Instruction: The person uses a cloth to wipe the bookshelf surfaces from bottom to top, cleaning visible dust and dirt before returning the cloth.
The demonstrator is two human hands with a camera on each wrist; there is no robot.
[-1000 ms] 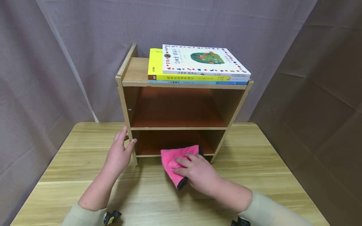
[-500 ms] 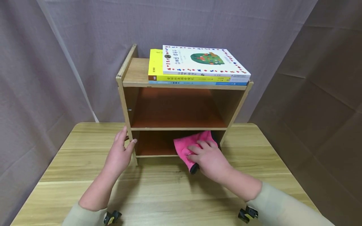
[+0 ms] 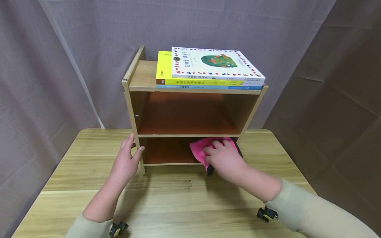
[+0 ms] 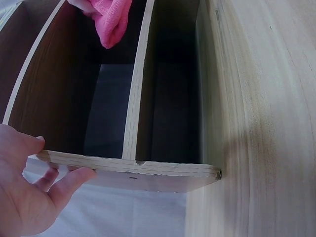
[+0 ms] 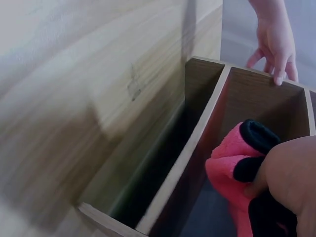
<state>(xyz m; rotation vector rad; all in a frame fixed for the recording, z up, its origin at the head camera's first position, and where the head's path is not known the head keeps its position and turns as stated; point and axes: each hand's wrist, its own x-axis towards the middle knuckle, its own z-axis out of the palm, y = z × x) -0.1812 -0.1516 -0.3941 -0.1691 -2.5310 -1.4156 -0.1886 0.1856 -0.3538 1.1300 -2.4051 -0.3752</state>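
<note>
A small wooden shelf (image 3: 189, 136) stands upright on the table. My left hand (image 3: 125, 162) grips its left side panel low down, with the thumb at the front edge and the fingers on the outer face, as the left wrist view (image 4: 29, 187) also has it. A pink cloth (image 3: 200, 149) with black edging is in my right hand (image 3: 226, 160), at the right end of the lowest compartment. The right wrist view has the cloth (image 5: 229, 168) bunched under the fingers, inside the compartment opening. My right fingertips press into it, and part of the cloth is hidden behind the hand.
Several books (image 3: 217, 66) lie stacked on the shelf's top, a white cover uppermost over a yellow one. Wood-grain table (image 3: 178, 205) extends in front and to both sides. Grey curtain (image 3: 89, 49) hangs behind, and a brown cloth wall (image 3: 336, 109) is at the right.
My right hand has moved the pink cloth rightward and farther in, from the front middle of the lowest compartment to its right end. The left hand stays where it was.
</note>
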